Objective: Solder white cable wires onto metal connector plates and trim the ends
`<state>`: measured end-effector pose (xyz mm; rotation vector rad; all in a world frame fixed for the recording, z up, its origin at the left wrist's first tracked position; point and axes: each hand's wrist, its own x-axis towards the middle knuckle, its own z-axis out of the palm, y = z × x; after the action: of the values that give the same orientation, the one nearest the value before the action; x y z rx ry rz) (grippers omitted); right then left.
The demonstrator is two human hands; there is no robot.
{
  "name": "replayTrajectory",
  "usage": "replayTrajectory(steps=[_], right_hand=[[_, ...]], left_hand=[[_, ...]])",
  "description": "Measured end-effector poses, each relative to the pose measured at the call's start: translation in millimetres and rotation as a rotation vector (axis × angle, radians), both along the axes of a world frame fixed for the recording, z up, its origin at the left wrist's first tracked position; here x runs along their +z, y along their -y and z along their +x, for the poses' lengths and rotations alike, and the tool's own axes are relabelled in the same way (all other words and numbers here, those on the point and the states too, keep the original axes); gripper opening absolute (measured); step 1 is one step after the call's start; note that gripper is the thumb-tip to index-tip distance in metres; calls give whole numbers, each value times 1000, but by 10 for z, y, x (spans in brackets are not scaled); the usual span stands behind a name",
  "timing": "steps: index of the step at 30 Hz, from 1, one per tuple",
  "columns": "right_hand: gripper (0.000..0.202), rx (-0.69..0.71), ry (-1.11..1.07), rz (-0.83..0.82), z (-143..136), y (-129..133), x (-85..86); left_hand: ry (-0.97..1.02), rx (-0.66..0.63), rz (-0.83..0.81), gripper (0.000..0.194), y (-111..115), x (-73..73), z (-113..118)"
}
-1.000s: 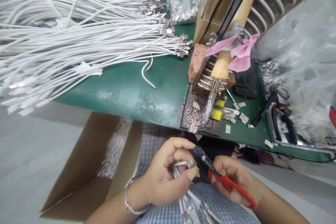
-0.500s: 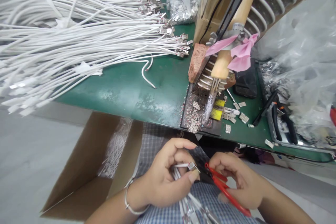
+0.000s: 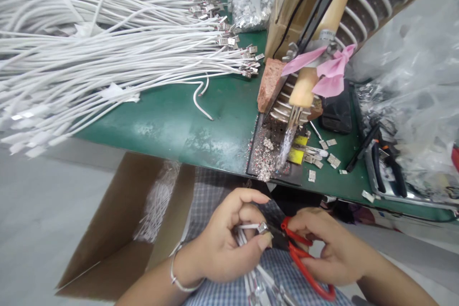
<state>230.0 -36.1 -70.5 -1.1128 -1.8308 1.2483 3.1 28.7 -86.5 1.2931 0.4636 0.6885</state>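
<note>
My left hand is closed around several white USB cables. One metal plug sticks out between its thumb and fingers, and more plugs hang below the palm, blurred. To the right, my right hand grips red-handled scissors, with fingers and thumb at the handle loops. Their dark blades point at the plug and are hard to make out against the dark background. Both hands are above my lap, just in front of the green bench.
Bundled white cables cover the bench's left side. A wooden-handled soldering iron with a pink ribbon rests on a coil stand above a solder-littered black plate. Loose connector shells and black-handled pliers lie right. A cardboard box stands lower left.
The scissors have turned slightly in my right hand, and their handles look wider apart. The plug in my left hand has tilted a little. The bench things are as before.
</note>
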Motion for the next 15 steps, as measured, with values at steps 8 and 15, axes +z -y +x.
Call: replayTrajectory(steps=[8, 15], right_hand=[[16, -37, 315, 209, 2, 28, 63], [17, -59, 394, 279, -53, 38, 109]], left_hand=[[-3, 22, -4, 47, -10, 14, -11], [-22, 49, 25, 46, -32, 2, 12]])
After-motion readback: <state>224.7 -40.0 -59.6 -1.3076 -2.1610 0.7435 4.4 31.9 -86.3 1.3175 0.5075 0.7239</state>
